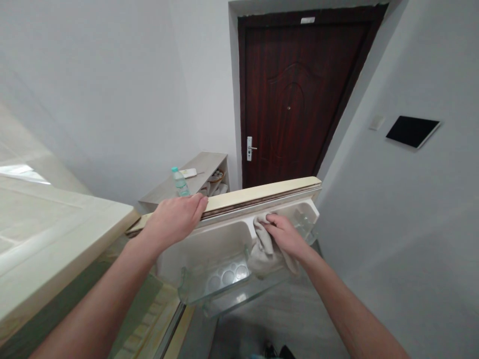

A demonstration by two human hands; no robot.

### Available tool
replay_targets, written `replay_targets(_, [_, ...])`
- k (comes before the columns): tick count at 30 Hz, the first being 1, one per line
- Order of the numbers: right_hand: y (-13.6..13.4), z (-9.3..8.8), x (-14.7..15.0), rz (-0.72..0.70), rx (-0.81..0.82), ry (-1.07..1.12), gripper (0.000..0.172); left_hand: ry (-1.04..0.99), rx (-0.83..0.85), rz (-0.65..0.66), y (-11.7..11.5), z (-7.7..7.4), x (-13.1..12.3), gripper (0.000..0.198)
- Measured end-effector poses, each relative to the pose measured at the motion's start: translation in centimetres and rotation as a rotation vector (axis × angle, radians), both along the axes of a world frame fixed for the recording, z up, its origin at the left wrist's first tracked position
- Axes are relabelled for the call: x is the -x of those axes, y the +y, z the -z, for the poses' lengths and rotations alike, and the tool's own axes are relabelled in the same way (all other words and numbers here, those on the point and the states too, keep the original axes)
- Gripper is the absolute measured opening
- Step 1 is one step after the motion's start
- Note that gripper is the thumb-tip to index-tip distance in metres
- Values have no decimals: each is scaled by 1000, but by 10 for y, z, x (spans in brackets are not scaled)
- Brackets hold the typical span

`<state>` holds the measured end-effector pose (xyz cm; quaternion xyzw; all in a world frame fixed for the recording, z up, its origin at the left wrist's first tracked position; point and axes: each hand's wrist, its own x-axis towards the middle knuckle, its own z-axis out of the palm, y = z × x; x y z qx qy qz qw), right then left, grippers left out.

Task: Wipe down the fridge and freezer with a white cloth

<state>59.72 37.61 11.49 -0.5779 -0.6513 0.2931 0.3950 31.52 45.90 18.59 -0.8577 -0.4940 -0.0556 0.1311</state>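
Observation:
A refrigerator door (269, 189) stands swung open, its inner side facing me. My left hand (175, 219) is closed over the door's top edge, left of the middle. In my right hand (286, 234) is a crumpled light grey cloth (265, 252), pressed against the white inner lining near the upper middle of the door. Below the cloth hang clear door shelves (213, 294), one with round egg hollows (228, 276). Part of the lining is hidden behind the cloth and my right hand.
The fridge body (67, 234) is close on my left, its inside partly visible. Beyond the door, a low shoe cabinet (202, 164) carries a plastic bottle (181, 182). A dark red entrance door (299, 94) stands behind; a black wall panel (411, 131) is on the right.

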Motion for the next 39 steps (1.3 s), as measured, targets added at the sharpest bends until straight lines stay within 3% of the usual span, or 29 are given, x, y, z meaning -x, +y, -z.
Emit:
replay_targets(3, [4, 6, -30, 87, -16, -65, 26, 13, 4, -2, 0, -1, 1, 50])
replay_targets(7, [4, 14, -75, 350, -94, -138, 24, 30, 16, 1, -2, -4, 0, 50])
replay_targets(10, [6, 18, -78, 456, -191, -227, 22, 40, 32, -11, -3, -5, -1, 50])
replay_targets(12, [6, 18, -59, 391, -178, -258, 21, 38, 42, -29, -2, -5, -2, 51])
replay_targets(16, [9, 15, -7, 7, -56, -258, 20, 44, 31, -47, -4, -6, -3, 51])
replay_targets(18, [9, 12, 2, -11, -20, -263, 20, 44, 25, -50, -5, -6, -3, 49])
replay_targets(21, [1, 11, -15, 168, -48, -234, 19, 37, 18, -58, -6, -5, -3, 48])
replay_targets(25, [-17, 12, -59, 516, -188, -280, 21, 42, -5, -45, -5, -3, -3, 50])
replay_targets(27, [-23, 13, -71, 564, -242, -343, 22, 35, 2, -40, -4, -3, -3, 50])
replay_targets(30, [-23, 16, -73, 526, -264, -464, 21, 29, 20, -45, -4, -4, -3, 51])
replay_targets(33, [-16, 13, -66, 452, -183, -529, 25, 45, 29, -46, -4, -6, -4, 52])
replay_targets(39, [-20, 5, -18, 90, 138, -676, 28, 44, 46, -75, -6, -8, -6, 54])
